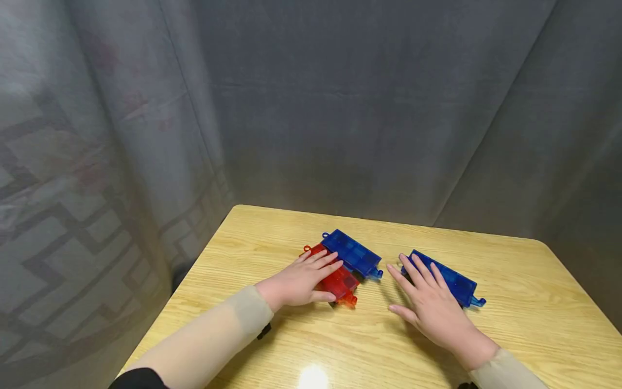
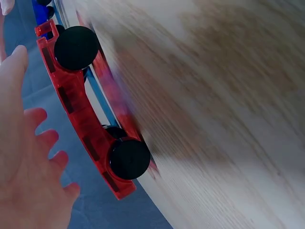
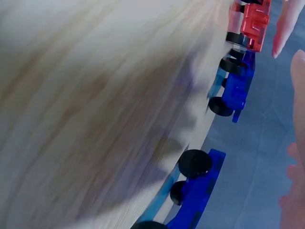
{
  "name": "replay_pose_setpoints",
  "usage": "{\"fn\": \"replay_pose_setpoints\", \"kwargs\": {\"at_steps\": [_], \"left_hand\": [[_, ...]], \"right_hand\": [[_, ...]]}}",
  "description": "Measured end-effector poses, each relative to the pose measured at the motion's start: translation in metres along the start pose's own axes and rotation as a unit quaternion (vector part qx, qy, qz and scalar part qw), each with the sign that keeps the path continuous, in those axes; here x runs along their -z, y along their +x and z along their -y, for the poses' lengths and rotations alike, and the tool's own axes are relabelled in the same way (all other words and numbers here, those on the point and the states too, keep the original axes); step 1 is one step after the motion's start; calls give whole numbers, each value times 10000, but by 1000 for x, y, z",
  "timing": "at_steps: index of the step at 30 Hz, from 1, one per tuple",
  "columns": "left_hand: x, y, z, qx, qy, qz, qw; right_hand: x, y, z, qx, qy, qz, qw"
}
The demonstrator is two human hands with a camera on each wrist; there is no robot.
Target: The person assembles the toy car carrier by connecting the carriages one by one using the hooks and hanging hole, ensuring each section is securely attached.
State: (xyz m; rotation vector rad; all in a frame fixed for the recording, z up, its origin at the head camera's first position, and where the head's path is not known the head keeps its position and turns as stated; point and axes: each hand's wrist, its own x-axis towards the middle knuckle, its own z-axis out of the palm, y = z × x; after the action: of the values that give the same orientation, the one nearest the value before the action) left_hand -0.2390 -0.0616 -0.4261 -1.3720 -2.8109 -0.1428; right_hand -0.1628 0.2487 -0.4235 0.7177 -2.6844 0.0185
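Note:
My left hand [image 1: 301,280], fingers straight and spread, is over a red toy car base [image 1: 343,284] made of see-through plastic. In the left wrist view the red car base [image 2: 83,112] stands on its black wheels [image 2: 129,159]. Right behind it lies a blue car base [image 1: 353,253] with a hook at its near end. My right hand [image 1: 432,310] is also spread, its fingers overlapping another blue car base [image 1: 452,281] in the head view. The right wrist view shows this blue base [image 3: 198,195] upright on black wheels.
All three car bases stand on a light wooden table [image 1: 272,232] with rounded back corners. Grey curtains [image 1: 340,108] hang behind it, and a patterned curtain [image 1: 73,216] hangs along the left side.

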Motion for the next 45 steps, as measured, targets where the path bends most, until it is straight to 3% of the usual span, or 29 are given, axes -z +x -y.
{"fn": "replay_pose_setpoints", "kwargs": {"at_steps": [18,29,45], "left_hand": [[-7,8,4,77,-2,272,9996],[-9,12,7,13,26,309,9995],[-9,14,4,53,206,338,9992]], "right_hand": [[-23,38,8,-320,876,74,9956],[-32,69,9,-821,1362,395,9865],[-46,112,11,-885,1834,815,9757]]}}
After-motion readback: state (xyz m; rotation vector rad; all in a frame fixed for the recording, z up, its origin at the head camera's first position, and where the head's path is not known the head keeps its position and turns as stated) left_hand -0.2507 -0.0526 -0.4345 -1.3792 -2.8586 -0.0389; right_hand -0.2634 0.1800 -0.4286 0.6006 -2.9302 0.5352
